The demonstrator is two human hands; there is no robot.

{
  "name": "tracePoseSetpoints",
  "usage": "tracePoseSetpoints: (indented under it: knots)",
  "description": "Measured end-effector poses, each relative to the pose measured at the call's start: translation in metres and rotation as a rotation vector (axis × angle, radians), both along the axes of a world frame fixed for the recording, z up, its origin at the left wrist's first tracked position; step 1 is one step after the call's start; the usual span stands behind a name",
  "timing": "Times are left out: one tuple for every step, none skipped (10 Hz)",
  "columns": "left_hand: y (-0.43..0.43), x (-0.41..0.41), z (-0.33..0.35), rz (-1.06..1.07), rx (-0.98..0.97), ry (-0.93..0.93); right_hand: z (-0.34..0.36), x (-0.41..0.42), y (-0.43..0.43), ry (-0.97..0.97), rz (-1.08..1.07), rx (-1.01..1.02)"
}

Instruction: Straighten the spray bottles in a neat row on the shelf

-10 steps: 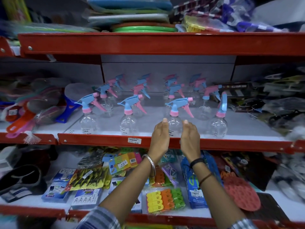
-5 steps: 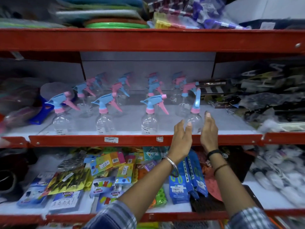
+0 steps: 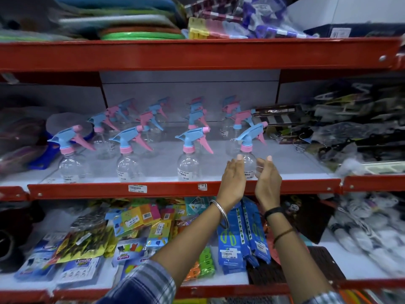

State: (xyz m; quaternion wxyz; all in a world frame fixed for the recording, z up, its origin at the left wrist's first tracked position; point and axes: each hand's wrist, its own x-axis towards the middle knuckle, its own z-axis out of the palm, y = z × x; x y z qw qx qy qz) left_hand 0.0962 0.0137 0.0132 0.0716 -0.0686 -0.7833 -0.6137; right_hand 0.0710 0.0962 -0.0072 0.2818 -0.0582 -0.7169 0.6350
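Observation:
Clear spray bottles with blue and pink trigger heads stand on the middle shelf (image 3: 295,165). The front row holds several of them: a left bottle (image 3: 70,163), a second (image 3: 128,161), a third (image 3: 189,160) and the rightmost one (image 3: 248,159). More bottles (image 3: 153,119) stand in rows behind. My left hand (image 3: 233,178) and my right hand (image 3: 267,178) flank the rightmost front bottle with flat palms and straight fingers. The left hand rests against its side, while the right sits a little off it. That bottle's nozzle points right and back, its blue head slanting like its neighbours'.
A red shelf lip (image 3: 166,188) with a price tag runs along the front. Packaged goods crowd the shelf's right end (image 3: 341,132) and a blue item its left end (image 3: 46,154). Packets fill the lower shelf (image 3: 131,229). Stacked goods lie on the top shelf (image 3: 140,29).
Both hands moved from the third front bottle to the rightmost one. Its head, which pointed toward me, now lines up with the others. My view shifted right.

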Motion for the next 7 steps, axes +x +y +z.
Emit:
tracePoseSetpoints:
  knots:
    - [-0.002, 0.000, 0.004, -0.015, 0.045, 0.003, -0.001, 0.004, -0.005, 0.041, -0.024, 0.017]
    - [-0.004, -0.004, 0.005, -0.033, 0.069, 0.003, -0.002, 0.008, -0.007, 0.068, -0.047, 0.009]
    - [-0.005, -0.008, 0.005, -0.017, 0.047, 0.015, -0.003, 0.009, -0.008, 0.081, -0.058, -0.003]
    - [-0.005, -0.008, 0.005, -0.010, 0.010, 0.031, -0.003, 0.011, -0.009, 0.093, -0.065, 0.020]
    - [-0.010, -0.005, 0.007, -0.019, -0.039, 0.049, 0.003, 0.015, -0.013, 0.075, -0.064, 0.047]
    - [-0.016, 0.003, 0.000, -0.024, -0.059, 0.081, 0.001, 0.023, -0.018, 0.079, -0.114, 0.100]
    - [-0.034, 0.023, -0.002, 0.051, -0.004, 0.253, 0.022, 0.041, -0.037, 0.192, -0.154, 0.256]
